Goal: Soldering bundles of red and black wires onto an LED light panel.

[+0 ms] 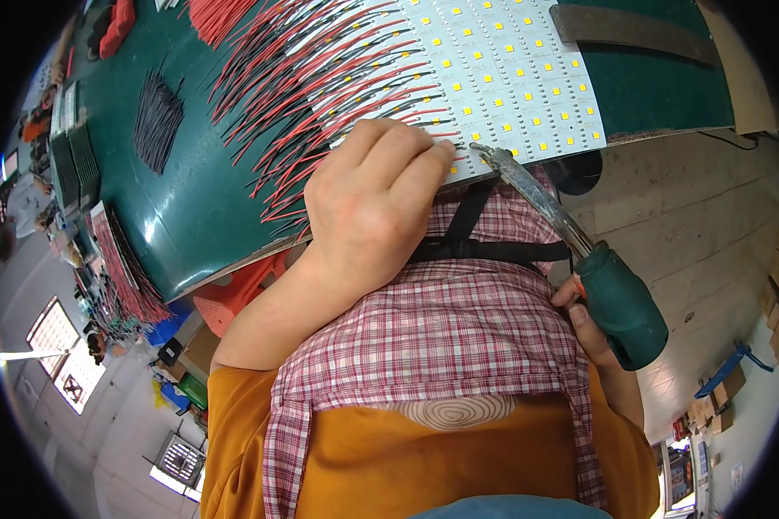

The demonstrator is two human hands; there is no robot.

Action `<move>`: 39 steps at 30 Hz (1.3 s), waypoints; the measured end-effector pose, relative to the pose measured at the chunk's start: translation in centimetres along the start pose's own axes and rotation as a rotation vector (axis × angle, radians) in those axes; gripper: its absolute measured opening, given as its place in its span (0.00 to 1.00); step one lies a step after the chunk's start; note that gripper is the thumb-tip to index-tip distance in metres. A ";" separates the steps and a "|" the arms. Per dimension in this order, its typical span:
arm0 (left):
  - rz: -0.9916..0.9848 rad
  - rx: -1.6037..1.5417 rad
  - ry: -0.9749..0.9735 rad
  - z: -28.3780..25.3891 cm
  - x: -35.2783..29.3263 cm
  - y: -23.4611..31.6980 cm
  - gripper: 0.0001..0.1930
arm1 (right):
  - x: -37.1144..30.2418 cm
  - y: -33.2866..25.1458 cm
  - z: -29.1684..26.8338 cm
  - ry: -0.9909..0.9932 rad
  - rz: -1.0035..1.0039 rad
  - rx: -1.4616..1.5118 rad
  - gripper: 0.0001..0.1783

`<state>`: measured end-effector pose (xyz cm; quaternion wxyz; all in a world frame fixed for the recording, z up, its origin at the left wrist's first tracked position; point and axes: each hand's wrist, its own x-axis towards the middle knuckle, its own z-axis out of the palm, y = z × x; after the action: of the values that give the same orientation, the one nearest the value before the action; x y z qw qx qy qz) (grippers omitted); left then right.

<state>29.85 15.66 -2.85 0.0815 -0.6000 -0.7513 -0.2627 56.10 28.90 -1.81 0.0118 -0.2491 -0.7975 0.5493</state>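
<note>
A white circuit board [528, 104] dotted with small yellow LEDs lies at the table's near edge. Rows of red and black wires [268, 112] fan out leftward from it. My left hand [376, 195] is closed over the board's near corner, its fingertips pinching what looks like a red wire whose end shows just beyond them. From the right, my right hand [589, 324] grips the green handle of a soldering iron [625, 303], mostly hidden behind it. The iron's tip is at the board, just right of my left fingertips; whether it touches a pad I cannot tell.
A dark flat bar [636, 36] lies across the board's far right corner. On the green table [208, 233] are a bundle of black wires [158, 121] and a bundle of red wires [219, 17]. A red plastic stool [242, 290] stands below the table's near edge.
</note>
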 end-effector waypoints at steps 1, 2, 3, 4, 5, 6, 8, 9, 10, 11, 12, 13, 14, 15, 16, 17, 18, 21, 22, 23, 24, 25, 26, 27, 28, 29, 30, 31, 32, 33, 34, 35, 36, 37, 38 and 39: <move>0.001 0.001 -0.002 -0.1 0.0 0.0 0.09 | -0.4 0.2 0.1 0.037 0.045 0.099 0.10; 0.023 -0.030 0.043 -0.3 -0.2 0.0 0.10 | -0.7 0.3 0.2 0.073 0.090 0.197 0.09; 0.041 -0.064 0.086 -0.5 -0.4 0.1 0.10 | -0.6 -0.1 0.0 0.072 0.095 0.198 0.09; 0.065 -0.077 0.058 -0.5 -0.7 0.4 0.12 | -0.2 -0.9 -0.5 -0.004 0.100 0.143 0.07; 0.064 -0.079 0.055 -0.3 -0.9 0.5 0.12 | -0.1 -1.3 -0.8 -0.081 0.105 0.088 0.08; 0.056 -0.062 0.040 -0.1 -1.1 0.6 0.12 | -0.1 -1.0 -0.8 -0.081 0.106 0.088 0.08; 0.054 -0.027 0.022 0.1 -1.1 0.7 0.12 | -0.4 -0.2 -1.0 -0.117 -0.065 -0.163 0.07; 0.054 -0.027 0.019 0.0 -1.1 0.9 0.12 | -0.4 -0.1 -1.0 -0.117 -0.065 -0.160 0.07; 0.011 -0.035 -0.014 -0.3 -1.0 1.3 0.14 | -0.5 0.0 -1.0 -0.105 -0.078 -0.181 0.07; -0.031 -0.042 -0.046 -0.4 -1.0 1.5 0.17 | -0.5 0.1 -0.9 -0.093 -0.091 -0.202 0.07; -0.031 -0.042 -0.047 -0.4 -1.0 1.4 0.17 | -0.4 -0.1 -1.0 -0.094 -0.092 -0.202 0.07; -0.020 -0.041 -0.043 -0.4 -1.0 1.4 0.16 | -0.2 -0.3 -1.1 -0.129 -0.048 -0.168 0.07; -0.008 -0.040 -0.039 -0.4 -1.0 1.4 0.16 | -0.2 -0.5 -1.2 -0.165 -0.004 -0.135 0.07; -0.008 -0.042 -0.039 -0.5 -1.0 1.4 0.16 | -0.4 -0.3 -1.1 -0.165 -0.003 -0.135 0.07; -0.010 -0.033 -0.051 -0.5 -1.0 1.5 0.16 | -0.8 0.1 -0.9 -0.166 0.045 -0.184 0.07; -0.013 -0.025 -0.063 -0.6 -1.0 1.6 0.15 | -1.0 0.3 -0.8 -0.166 0.093 -0.234 0.06; -0.013 -0.024 -0.064 -0.6 -1.0 1.7 0.15 | -0.9 0.4 -0.9 -0.167 0.093 -0.233 0.06; -0.003 0.006 -0.078 -0.5 -0.9 1.8 0.15 | -0.9 1.0 -1.1 -0.226 -0.005 -0.288 0.08; 0.013 0.013 -0.079 -0.5 -0.9 1.6 0.15 | -1.4 1.7 -0.9 -0.176 -0.053 -0.277 0.08; 0.028 0.020 -0.079 -0.4 -0.8 1.6 0.15 | -1.7 2.0 -0.8 -0.125 -0.102 -0.267 0.09; 0.030 0.021 -0.079 -0.4 -0.8 1.6 0.15 | -1.7 1.9 -0.7 -0.123 -0.103 -0.267 0.09; 0.028 0.023 -0.076 -0.3 -0.7 1.5 0.15 | -1.7 1.8 -0.5 -0.102 -0.059 -0.057 0.10; 0.027 0.026 -0.073 -0.3 -0.7 1.5 0.16 | -1.5 1.6 -0.4 -0.080 -0.017 0.153 0.12; 0.025 0.030 -0.072 -0.2 -0.9 1.3 0.16 | -1.1 1.2 -0.3 -0.083 -0.021 0.153 0.12; 0.065 0.059 -0.049 0.1 -1.0 0.9 0.13 | -0.5 0.6 -0.3 -0.039 0.032 0.204 0.08; 0.104 0.090 -0.026 0.1 -1.1 0.6 0.11 | -0.1 0.2 -0.4 0.005 0.083 0.256 0.07; 0.104 0.098 -0.019 -0.1 -1.0 0.6 0.11 | -0.1 0.7 -0.3 0.003 0.072 0.253 0.07; 0.091 0.082 -0.043 -0.5 -0.8 0.7 0.11 | -0.5 1.6 -0.1 0.014 0.002 0.242 0.07; 0.078 0.069 -0.066 -0.8 -0.6 1.0 0.10 | -0.7 2.0 -0.2 0.023 -0.072 0.231 0.07; 0.068 0.066 -0.047 -0.6 -0.7 1.2 0.10 | -0.4 2.0 -0.2 0.011 -0.118 0.243 0.07; 0.055 0.034 -0.074 -0.6 -0.7 1.4 0.11 | -0.5 1.7 -0.2 0.042 -0.051 0.274 0.07; 0.042 0.004 -0.099 -0.7 -0.7 1.5 0.13 | -0.3 1.6 -0.1 0.071 0.015 0.306 0.08; 0.048 -0.003 -0.107 -0.5 -0.9 1.6 0.13 | 0.1 1.8 0.0 0.065 -0.029 0.314 0.08; 0.058 -0.024 -0.114 -0.5 -1.0 1.5 0.13 | 0.4 1.8 0.1 0.045 -0.008 0.386 0.08; 0.060 -0.059 -0.108 -0.9 -1.0 1.3 0.13 | 0.7 1.7 0.3 0.023 0.013 0.455 0.08; 0.071 -0.041 -0.095 -1.2 -0.5 0.7 0.13 | 1.1 1.9 0.5 0.027 -0.012 0.454 0.08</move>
<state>30.37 14.77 -1.84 0.0428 -0.6397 -0.7268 -0.2464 55.75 29.45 -3.91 0.0817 -0.2428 -0.6547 0.7112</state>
